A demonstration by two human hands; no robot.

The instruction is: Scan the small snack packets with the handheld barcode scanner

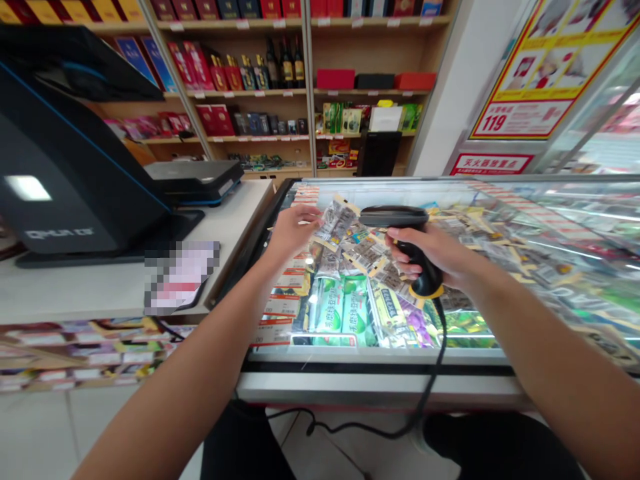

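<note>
My right hand (425, 250) is wrapped around the grip of a black corded barcode scanner (395, 216) with yellow trim at its base. The scanner's head points left, toward a small clear snack packet (336, 220) with dark contents. My left hand (299, 227) pinches that packet by its left edge, above the glass top of a freezer. Many similar packets (367, 253) lie spread over the glass beneath and to the right of my hands. Green-and-white wrapped packs (333, 307) show through the glass below. From the scanner's base a black cable (440, 347) hangs down past the front edge.
On the left counter stand a black register terminal (90, 160), a scale (200, 175) and a phone (183, 277) with a blurred screen. The freezer's front rim (380, 380) runs close before me. Shelves (250, 93) with boxes and bottles line the back wall.
</note>
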